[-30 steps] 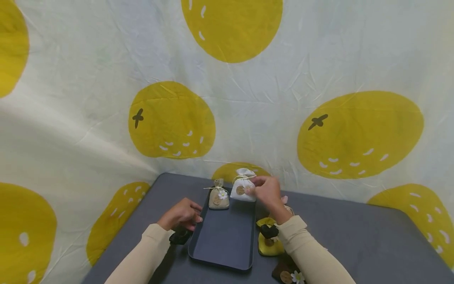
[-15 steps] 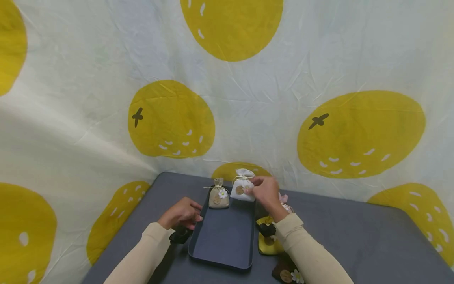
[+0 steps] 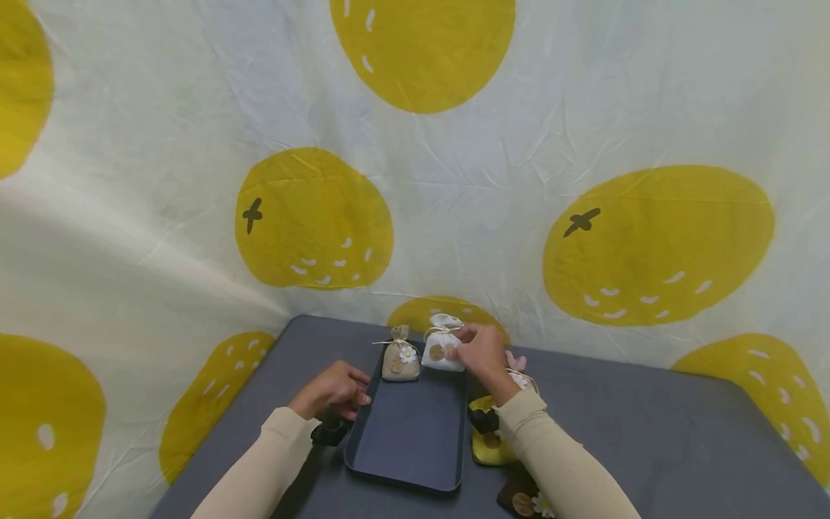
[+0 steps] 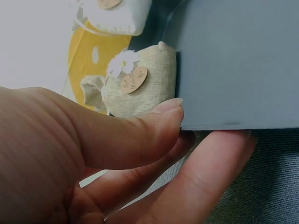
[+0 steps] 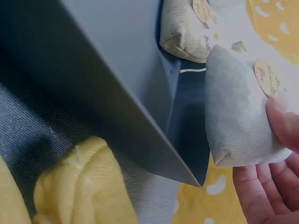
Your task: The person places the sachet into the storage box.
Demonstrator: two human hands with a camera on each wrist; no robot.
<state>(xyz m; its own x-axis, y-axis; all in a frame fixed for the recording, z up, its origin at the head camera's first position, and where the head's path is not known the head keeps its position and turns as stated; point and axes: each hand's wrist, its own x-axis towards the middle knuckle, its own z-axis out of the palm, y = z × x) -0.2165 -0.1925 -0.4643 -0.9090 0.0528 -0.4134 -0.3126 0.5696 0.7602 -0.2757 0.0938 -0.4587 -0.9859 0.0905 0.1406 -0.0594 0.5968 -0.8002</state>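
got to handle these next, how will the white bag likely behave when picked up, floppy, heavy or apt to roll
The white bag will probably give a little when squeezed, since it looks like plump woven cloth. It is likely light, as the right hand holds it by one side. It seems unlikely to roll, given its squared bottom.

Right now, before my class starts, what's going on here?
A person's right hand holds a white pouch at the far right corner of a dark tray, while the left hand grips the tray's left edge. A beige pouch sits in the far left corner. A yellow pouch, a brown pouch and a pink pouch, all partly hidden, are right of the tray.
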